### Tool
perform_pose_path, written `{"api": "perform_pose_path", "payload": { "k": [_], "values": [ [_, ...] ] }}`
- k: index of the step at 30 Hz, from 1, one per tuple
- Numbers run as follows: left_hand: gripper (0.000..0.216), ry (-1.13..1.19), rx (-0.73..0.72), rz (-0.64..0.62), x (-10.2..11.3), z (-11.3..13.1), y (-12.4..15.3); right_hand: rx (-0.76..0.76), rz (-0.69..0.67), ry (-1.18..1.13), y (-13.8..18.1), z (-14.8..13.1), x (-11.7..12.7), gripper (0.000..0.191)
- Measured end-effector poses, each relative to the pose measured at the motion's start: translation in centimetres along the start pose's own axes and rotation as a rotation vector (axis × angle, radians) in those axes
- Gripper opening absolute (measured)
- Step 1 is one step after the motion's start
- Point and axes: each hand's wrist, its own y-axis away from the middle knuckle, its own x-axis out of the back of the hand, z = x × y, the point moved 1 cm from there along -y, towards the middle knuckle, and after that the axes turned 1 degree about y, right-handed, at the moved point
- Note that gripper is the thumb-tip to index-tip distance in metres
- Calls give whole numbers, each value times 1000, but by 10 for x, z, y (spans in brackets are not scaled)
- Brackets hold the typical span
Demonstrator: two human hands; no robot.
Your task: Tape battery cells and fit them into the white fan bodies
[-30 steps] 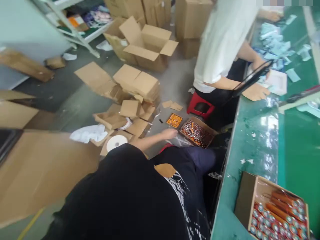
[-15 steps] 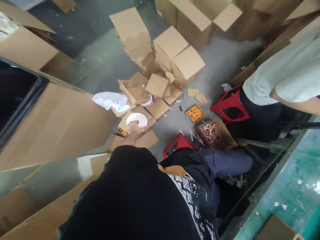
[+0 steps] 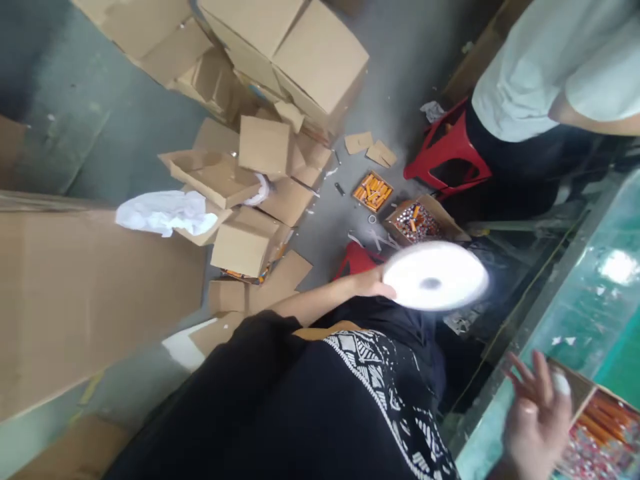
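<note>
My left hand (image 3: 373, 283) grips the rim of a flat white roll (image 3: 455, 270) with a small hole at its centre, held in front of my body. The roll is bright and slightly blurred. At the lower right, my right hand (image 3: 537, 417) has its fingers apart and nothing in them. Something white covers one of its fingertips. Beside that hand, a cardboard box (image 3: 575, 387) of orange and shiny-ended cylinders stands on the green tabletop (image 3: 580, 313); the hand partly hides it.
Cardboard boxes (image 3: 320, 60) and a crumpled white bag (image 3: 160, 212) lie on the floor. A small tray of orange cylinders (image 3: 373, 192) and a fuller carton (image 3: 443, 217) stand near red stools (image 3: 450, 150). A person in a pale shirt (image 3: 530, 73) sits at the right.
My left hand has lifted the white roll from the floor cartons and carried it right, towards the table. My right hand has come into view. The view has shifted.
</note>
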Motion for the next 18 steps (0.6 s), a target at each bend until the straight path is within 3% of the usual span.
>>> {"api": "perform_pose_path", "payload": {
  "k": [3, 5, 8, 12, 15, 18],
  "values": [
    [63, 164, -44, -501, -16, 26, -33, 165, 33, -17, 12, 30, -8, 75],
    [85, 171, -76, -656, -13, 47, -38, 173, 99, 100, 22, 42, -17, 60],
    [99, 3, -156, -577, -4, 88, -42, 222, 108, 143, 41, 40, -34, 43],
    [69, -625, -266, -598, -25, 137, -67, 345, -19, -16, 37, 33, -53, 41],
    [37, -893, -242, -654, -59, 153, -81, 363, 101, -115, 28, 45, -54, 38],
    [33, -1030, -221, -654, -82, 156, -88, 434, 257, -98, 29, 57, -48, 15]
  ]
}}
